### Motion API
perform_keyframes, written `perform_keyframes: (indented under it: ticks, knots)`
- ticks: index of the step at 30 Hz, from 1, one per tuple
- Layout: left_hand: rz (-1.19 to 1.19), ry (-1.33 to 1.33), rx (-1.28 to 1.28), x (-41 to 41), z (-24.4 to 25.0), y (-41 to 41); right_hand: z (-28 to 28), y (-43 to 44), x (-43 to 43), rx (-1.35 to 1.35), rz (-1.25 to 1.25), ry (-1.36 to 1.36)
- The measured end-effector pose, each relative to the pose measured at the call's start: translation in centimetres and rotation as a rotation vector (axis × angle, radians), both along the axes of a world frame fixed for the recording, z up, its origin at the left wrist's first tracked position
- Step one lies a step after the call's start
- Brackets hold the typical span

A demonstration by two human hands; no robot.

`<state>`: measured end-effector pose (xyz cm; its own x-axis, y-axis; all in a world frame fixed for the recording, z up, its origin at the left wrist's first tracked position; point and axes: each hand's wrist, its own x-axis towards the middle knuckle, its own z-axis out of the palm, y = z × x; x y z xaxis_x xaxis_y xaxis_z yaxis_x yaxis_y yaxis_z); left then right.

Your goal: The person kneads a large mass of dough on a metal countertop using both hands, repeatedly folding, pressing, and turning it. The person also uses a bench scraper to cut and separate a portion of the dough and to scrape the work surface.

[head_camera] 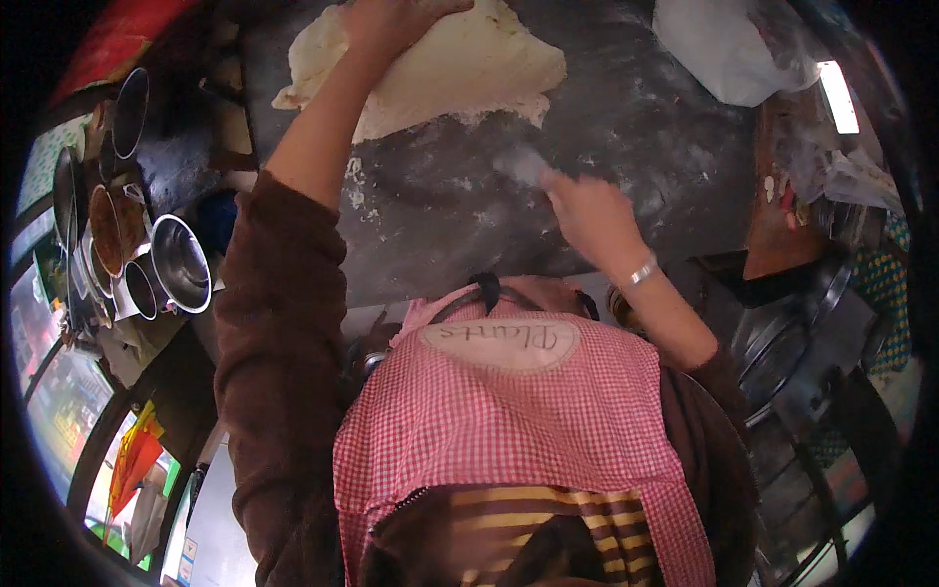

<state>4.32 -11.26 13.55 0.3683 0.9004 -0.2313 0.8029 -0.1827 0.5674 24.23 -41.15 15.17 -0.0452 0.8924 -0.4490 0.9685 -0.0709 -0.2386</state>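
Observation:
A large slab of pale dough (469, 70) lies on the dark, flour-dusted worktop (455, 242) at the top of the view. My left hand (392, 22) rests on the dough's upper part; the picture's top edge cuts it off, so its grip is unclear. Below the dough's ragged lower edge, my right hand (594, 213) is closed around a flat, pale scraper (522, 165), blurred by motion. The scraper's tip points up and left toward the dough, apart from it. Loose flour and dough crumbs (356, 183) lie below the dough's left part.
A translucent plastic bag (719, 51) sits at the worktop's upper right. Beyond the right edge is a brown board (785, 235). Metal bowls (181, 264) and several pans stand at the left. A round metal lid or pan (777, 359) is at the lower right.

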Motion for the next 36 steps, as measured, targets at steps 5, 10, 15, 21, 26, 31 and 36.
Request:
perform_keyframes:
  ticks: [5, 10, 15, 21, 26, 31, 36]
  knots:
    - [-0.146, -0.439, -0.143, -2.3, 0.0, -0.3, -1.1, 1.0, -5.3, 0.06, 0.145, -0.008]
    - [-0.073, -0.485, 0.319, -7.6, 1.0, -4.2, -0.7, 3.9, -6.3, 0.063, 0.227, 0.015]
    - [0.197, -0.455, 0.515, -15.2, -4.3, -14.2, -2.0, 1.7, -8.3, 0.08, 0.162, 0.027]
    - [0.229, 0.309, 0.368, -16.6, -10.9, -25.4, 0.5, -2.4, -3.7, 0.072, 0.173, 0.014]
    - [0.195, 0.036, 0.303, -5.8, -11.6, -25.8, -1.3, -5.7, -3.3, 0.086, 0.145, 0.001]
    - [0.1, -0.184, 0.169, -8.1, -9.3, -26.2, 1.3, -4.1, 0.1, 0.118, 0.122, -0.009]
    - [-0.221, 0.058, 0.132, -13.2, -7.1, -32.6, 2.4, -8.1, 2.7, -0.069, 0.044, -0.108]
